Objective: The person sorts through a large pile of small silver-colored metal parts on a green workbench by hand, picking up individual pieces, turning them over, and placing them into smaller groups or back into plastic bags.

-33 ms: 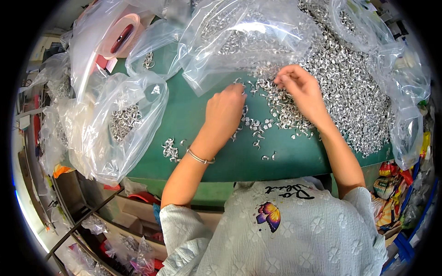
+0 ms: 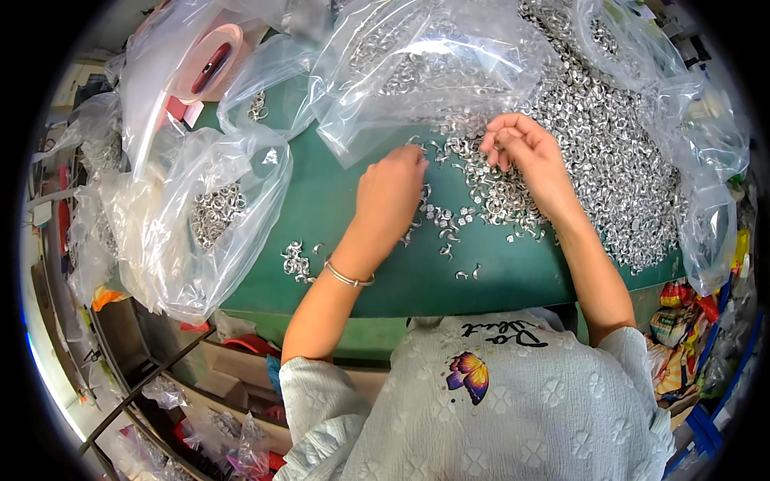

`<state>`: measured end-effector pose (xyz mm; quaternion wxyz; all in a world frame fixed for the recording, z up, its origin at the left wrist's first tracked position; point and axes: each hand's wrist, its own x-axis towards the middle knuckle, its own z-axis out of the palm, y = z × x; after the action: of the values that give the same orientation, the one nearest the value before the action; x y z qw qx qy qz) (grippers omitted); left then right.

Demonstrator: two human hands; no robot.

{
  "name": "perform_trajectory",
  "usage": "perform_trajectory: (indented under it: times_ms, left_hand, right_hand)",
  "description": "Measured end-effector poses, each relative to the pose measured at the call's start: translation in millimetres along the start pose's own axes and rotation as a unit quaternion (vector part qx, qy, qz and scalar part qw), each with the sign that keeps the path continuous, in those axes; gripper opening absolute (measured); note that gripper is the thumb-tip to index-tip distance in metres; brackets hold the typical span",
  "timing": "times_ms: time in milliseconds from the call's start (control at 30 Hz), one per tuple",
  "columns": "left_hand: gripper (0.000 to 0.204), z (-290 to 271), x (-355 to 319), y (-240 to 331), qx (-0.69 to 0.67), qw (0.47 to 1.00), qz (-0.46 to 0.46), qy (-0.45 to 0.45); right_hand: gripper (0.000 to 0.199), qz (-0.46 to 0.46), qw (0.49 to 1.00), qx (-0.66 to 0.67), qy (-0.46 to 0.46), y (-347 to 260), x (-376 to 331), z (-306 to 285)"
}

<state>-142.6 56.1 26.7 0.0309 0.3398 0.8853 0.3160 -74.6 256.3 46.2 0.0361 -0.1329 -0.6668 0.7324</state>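
My left hand (image 2: 387, 196) is closed with its fingertips together, back of the hand upward, among loose silver metal pieces (image 2: 445, 218) on the green tabletop (image 2: 345, 228). Whatever it may pinch is hidden. To its right, my right hand (image 2: 531, 160) hovers at the edge of a large heap of small curved silver metal pieces (image 2: 609, 176). Its fingers curl inward with the thumb against them; something small may be between the tips, too small to make out. A bracelet (image 2: 349, 275) circles my left wrist.
A clear plastic bag (image 2: 433, 56) covers part of the heap at the back. Left stands another clear bag with silver rings (image 2: 218, 215) inside. A small group of pieces (image 2: 297, 260) lies near my left forearm. A pink container (image 2: 210, 68) holds a dark red object.
My right hand has moved slightly to the right and its fingers have curled in more. My left hand has barely shifted.
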Motion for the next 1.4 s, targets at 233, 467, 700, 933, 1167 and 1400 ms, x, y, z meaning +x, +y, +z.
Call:
perform_trajectory:
  times_ms: [233,467,700,933,1167,1400]
  left_hand:
    - [0.019,-20.3,0.1,2.5,-0.762,0.562,-0.298,-0.124]
    - [0.024,-11.9,-22.5,16.5,-0.811,0.468,-0.334,-0.107]
    - [0.023,-4.3,-20.2,47.1,-0.776,0.439,-0.448,-0.059]
    - [0.023,12.3,-10.7,27.9,-0.653,0.688,-0.294,-0.116]
    - [0.016,21.3,45.3,10.3,0.029,0.998,-0.017,0.05]
    - [0.015,18.3,54.3,-0.4,0.057,0.997,0.047,-0.019]
  right_hand:
    - [0.017,-0.211,0.832,-0.512,0.026,7.2,-3.9,16.4]
    - [0.016,-0.226,0.828,-0.512,0.022,14.7,-7.1,8.1]
    - [0.007,-0.158,0.946,-0.221,-0.178,-5.9,-22.9,21.8]
    - [0.016,-0.314,0.814,-0.488,0.01,16.6,25.9,15.7]
    - [0.016,-0.259,0.742,-0.619,-0.013,18.1,30.7,23.5]
    - [0.017,-0.044,0.997,-0.029,0.047,0.7,4.4,-16.9]
